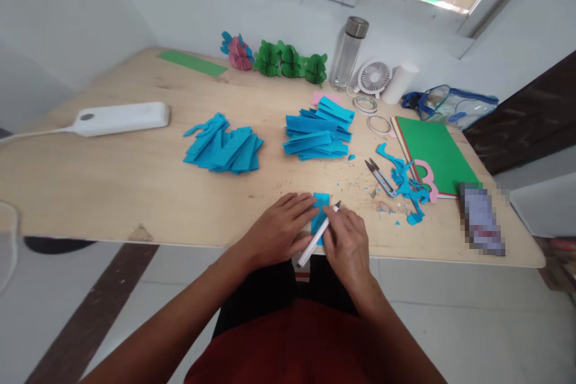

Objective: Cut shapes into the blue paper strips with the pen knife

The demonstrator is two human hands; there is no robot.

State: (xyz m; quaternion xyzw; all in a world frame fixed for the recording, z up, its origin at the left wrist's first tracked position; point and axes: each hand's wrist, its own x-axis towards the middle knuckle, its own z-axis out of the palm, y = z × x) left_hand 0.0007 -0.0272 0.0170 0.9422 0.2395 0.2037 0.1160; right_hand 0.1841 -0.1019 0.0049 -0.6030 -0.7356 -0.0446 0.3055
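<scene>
A small strip of blue paper (pixel 321 199) lies at the table's front edge, between my two hands. My left hand (pixel 282 223) lies flat with its fingers stretched out, the fingertips resting on the strip's left side. In my right hand (pixel 349 242), closed, is a white marker (pixel 318 236) with dark ends, slanting across the paper. The hands cover part of the strip. Ahead of them lie a pile of blue paper strips (pixel 317 132) and, further left, a second pile of blue pieces (pixel 225 147).
Thread snips (pixel 380 177) lie beside blue paper scraps (pixel 407 183) on the right. Green paper sheets (pixel 438 153) and a blurred item (pixel 482 219) are further right. Along the wall stand green paper figures (pixel 290 61), a glass bottle (pixel 349 54) and a fan (pixel 374 77). A white power strip (pixel 123 118) lies left.
</scene>
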